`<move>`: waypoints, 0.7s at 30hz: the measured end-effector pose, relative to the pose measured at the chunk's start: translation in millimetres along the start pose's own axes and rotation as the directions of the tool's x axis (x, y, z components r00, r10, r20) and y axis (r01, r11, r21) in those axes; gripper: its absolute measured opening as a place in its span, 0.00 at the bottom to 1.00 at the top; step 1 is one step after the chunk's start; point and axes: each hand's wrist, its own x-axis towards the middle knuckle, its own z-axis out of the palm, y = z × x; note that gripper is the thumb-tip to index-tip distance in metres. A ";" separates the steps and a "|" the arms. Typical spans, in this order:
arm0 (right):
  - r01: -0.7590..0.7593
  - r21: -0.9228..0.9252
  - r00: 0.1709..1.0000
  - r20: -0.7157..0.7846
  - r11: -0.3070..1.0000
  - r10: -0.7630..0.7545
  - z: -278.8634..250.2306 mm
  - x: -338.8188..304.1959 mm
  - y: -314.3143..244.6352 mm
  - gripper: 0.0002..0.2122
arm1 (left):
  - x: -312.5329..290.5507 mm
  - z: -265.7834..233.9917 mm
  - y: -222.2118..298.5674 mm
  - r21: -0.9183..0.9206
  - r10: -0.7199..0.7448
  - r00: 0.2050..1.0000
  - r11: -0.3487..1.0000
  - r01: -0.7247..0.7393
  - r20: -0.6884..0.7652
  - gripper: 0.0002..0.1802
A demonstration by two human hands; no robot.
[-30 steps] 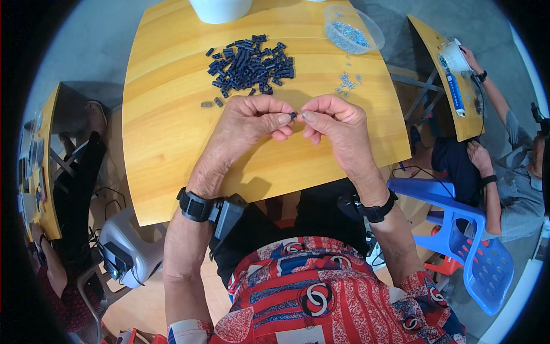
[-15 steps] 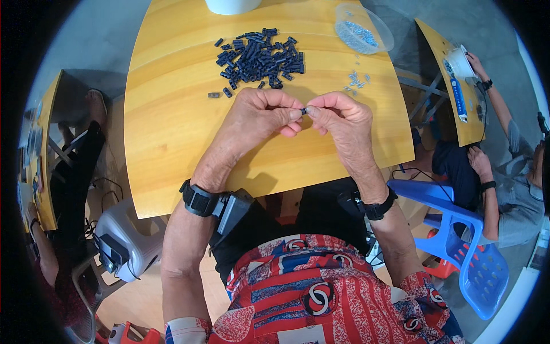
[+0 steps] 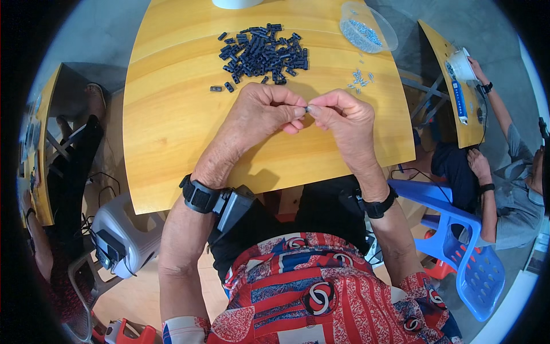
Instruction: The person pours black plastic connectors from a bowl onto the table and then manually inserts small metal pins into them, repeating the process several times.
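Above the near part of the yellow wooden table (image 3: 166, 143), my left hand (image 3: 258, 114) pinches a small black plastic part (image 3: 307, 109) between thumb and forefinger. My right hand (image 3: 346, 117) meets it fingertip to fingertip, closed in a pinch at the part's other end. Whether the right fingers also hold something tiny is hidden. Just beyond my hands lies a heap of similar black plastic parts (image 3: 263, 54), with a few loose ones at its near left. Several small silvery pieces (image 3: 360, 80) are scattered beyond my right hand, too small to name.
A clear plastic tub (image 3: 391, 37) holding many small silvery pieces (image 3: 361, 37) stands at the far right corner. The base of a white container (image 3: 236, 3) shows at the far edge. At the right, a person (image 3: 515, 178) sits at another table beside a blue plastic chair (image 3: 478, 281).
The view has shifted slightly. My hands keep the same pinch, fingertips drawn a little closer, and less of the black part shows between them.
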 end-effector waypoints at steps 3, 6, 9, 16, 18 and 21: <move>0.130 -0.152 0.991 0.025 0.980 -0.128 -1.5 2.6 2.3 0.02 | -0.2 -1.0 0.1 -0.031 -0.009 1.000 0.999 0.009 0.023 0.09; 0.255 -0.264 0.967 0.064 0.930 -0.247 -0.7 4.2 -0.2 0.02 | -0.2 -2.7 0.1 -0.044 -0.015 0.999 0.999 0.017 0.036 0.09; 0.351 -0.337 0.935 0.078 0.874 -0.345 1.4 4.4 -2.1 0.03 | -0.1 -2.2 0.2 -0.074 -0.032 0.999 0.997 0.033 0.018 0.07; 0.484 -0.403 0.868 0.107 0.777 -0.485 8.1 4.9 5.1 0.05 | 0.8 -3.2 -1.4 -0.040 -0.006 1.000 0.999 0.005 -0.018 0.06; 0.491 -0.396 0.863 0.098 0.776 -0.496 8.5 6.3 8.2 0.06 | 1.5 -3.9 -1.0 -0.083 -0.012 1.000 0.996 0.010 -0.027 0.06; 0.442 -0.314 0.889 0.030 0.840 -0.456 10.6 5.9 10.7 0.07 | 1.1 -1.0 6.8 -0.165 -0.032 0.998 0.986 0.022 -0.059 0.07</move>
